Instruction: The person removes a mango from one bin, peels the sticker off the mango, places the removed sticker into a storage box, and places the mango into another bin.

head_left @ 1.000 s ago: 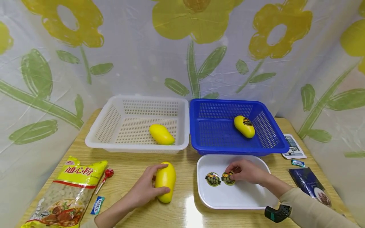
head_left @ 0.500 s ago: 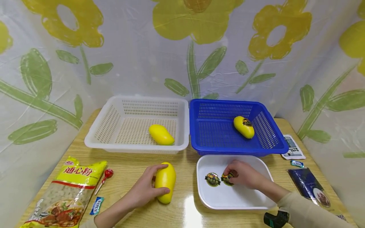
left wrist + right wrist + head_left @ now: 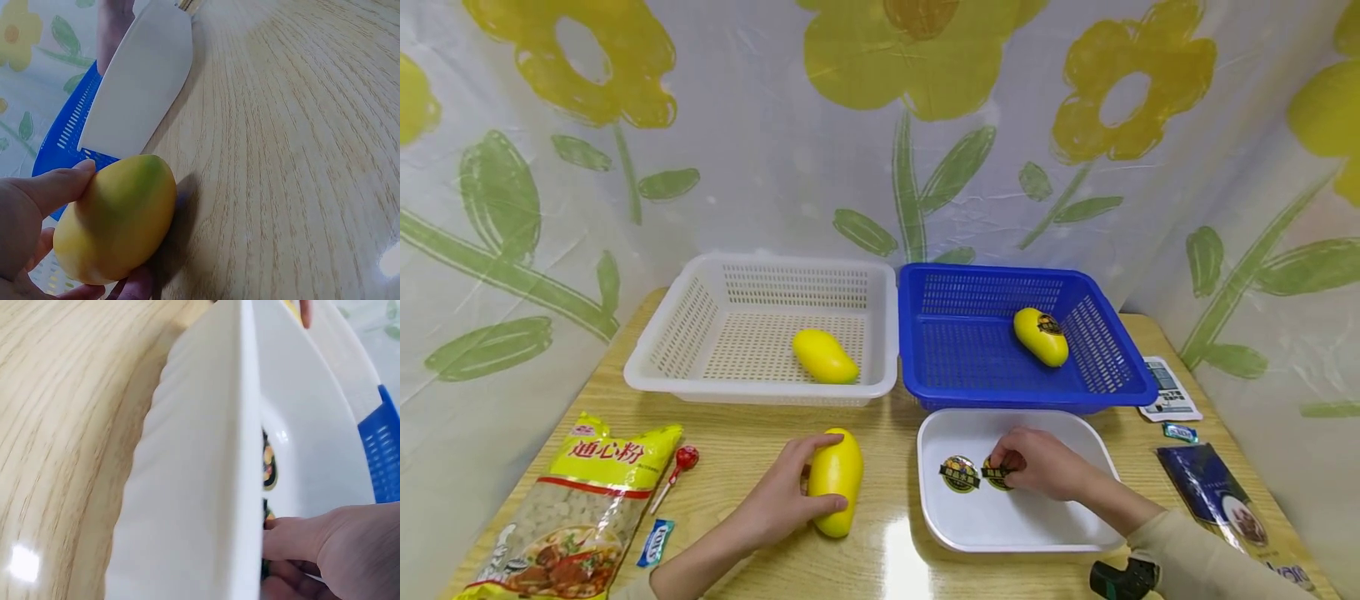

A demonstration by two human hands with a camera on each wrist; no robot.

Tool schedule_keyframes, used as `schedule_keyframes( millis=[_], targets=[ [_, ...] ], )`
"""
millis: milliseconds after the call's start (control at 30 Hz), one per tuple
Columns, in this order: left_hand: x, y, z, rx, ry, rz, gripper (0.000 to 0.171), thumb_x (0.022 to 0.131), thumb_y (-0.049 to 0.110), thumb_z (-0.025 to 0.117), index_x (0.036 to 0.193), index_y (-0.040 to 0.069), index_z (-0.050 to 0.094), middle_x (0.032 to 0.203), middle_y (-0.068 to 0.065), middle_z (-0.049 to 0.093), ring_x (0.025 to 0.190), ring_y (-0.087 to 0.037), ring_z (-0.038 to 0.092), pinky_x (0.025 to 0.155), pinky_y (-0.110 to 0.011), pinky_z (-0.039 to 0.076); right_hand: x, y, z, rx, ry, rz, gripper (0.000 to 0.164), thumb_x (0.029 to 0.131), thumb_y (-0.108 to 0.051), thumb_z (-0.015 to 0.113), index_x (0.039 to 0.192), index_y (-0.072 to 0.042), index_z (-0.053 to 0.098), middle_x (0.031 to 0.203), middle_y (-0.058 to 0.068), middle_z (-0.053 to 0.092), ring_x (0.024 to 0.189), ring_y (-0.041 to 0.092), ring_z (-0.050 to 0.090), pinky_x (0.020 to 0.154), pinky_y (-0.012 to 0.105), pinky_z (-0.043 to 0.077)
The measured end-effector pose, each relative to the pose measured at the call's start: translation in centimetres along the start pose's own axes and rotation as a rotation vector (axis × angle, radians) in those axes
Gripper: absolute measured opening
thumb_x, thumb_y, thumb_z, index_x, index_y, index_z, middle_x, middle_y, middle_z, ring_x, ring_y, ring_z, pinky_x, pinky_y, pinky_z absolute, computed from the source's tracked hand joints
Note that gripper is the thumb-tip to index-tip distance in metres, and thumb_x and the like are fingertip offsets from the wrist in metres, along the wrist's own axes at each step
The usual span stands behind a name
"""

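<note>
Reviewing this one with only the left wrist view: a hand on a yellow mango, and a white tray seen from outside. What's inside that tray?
Observer: Two round stickers lie side by side on the floor of the white tray.
Operator: The other hand's fingertips are hidden from me. Where are they?
Observer: The right hand has its fingertips at the right-side sticker.
Operator: And the blue basket? The tray blocks its inside.
Observer: The blue basket holds one mango with a sticker on its upper side.

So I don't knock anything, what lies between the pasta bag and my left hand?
In the head view, a red lollipop and, nearer you, a blue packet lie on the table between the pasta bag and your left hand.
</note>
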State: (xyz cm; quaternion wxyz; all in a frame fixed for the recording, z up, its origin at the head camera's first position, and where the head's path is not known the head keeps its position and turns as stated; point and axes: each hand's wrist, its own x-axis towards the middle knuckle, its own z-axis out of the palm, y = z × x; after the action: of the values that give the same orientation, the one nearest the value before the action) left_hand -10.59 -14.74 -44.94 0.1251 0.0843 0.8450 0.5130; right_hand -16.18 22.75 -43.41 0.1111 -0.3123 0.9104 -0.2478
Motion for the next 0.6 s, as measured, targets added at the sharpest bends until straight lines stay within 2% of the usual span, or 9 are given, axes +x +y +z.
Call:
schedule_keyframes(
  millis=[133, 300, 467, 600],
  targets=[
    [-0.1, 0.0, 0.0, -0.026, 0.005, -0.006, 0.07, 0.078, 0.024, 0.084, 0.139, 0.021, 0.05, 0.134, -0.017, 0.042, 0.106, -0.028, 0.052, 0.081, -0.038, 0.051, 0.1, -0.9, -1.0, 0.034, -0.072, -0.002, 0.018, 0.078, -0.001, 0.074, 0.094, -0.008, 0.071, 0.087, -0.004, 0.067, 0.079, 0.009, 0.059, 0.071, 0.026, 0.052],
    [-0.2, 0.1, 0.2, -0.053, 0.011, -0.002, 0.067, 0.081, 0.024, 0.081, 0.14, 0.019, 0.05, 0.133, -0.018, 0.042, 0.105, -0.029, 0.053, 0.081, -0.036, 0.05, 0.5, -3.7, -3.6, 0.141, -0.142, 0.008, 0.012, 0.091, -0.012, 0.067, 0.103, -0.008, 0.07, 0.094, -0.005, 0.068, 0.083, 0.007, 0.061, 0.072, 0.025, 0.053],
    [0.0, 0.3, 0.7, -0.066, 0.054, -0.019, 0.066, 0.084, 0.024, 0.079, 0.142, 0.02, 0.049, 0.132, -0.02, 0.04, 0.109, -0.029, 0.052, 0.086, -0.038, 0.049, 1.7, -7.4, -5.1, 0.253, -0.089, -0.022, 0.019, 0.097, -0.02, 0.063, 0.111, -0.008, 0.068, 0.1, -0.004, 0.068, 0.089, 0.008, 0.063, 0.078, 0.026, 0.055],
    [0.2, 0.2, 1.0, -0.078, 0.094, -0.035, 0.068, 0.084, 0.022, 0.078, 0.144, 0.022, 0.047, 0.134, -0.021, 0.038, 0.109, -0.029, 0.052, 0.086, -0.039, 0.052, 3.4, -10.0, -3.9, 0.297, -0.027, -0.058, 0.022, 0.096, -0.019, 0.063, 0.113, -0.006, 0.068, 0.104, -0.001, 0.068, 0.091, 0.01, 0.064, 0.082, 0.026, 0.054]
  ],
)
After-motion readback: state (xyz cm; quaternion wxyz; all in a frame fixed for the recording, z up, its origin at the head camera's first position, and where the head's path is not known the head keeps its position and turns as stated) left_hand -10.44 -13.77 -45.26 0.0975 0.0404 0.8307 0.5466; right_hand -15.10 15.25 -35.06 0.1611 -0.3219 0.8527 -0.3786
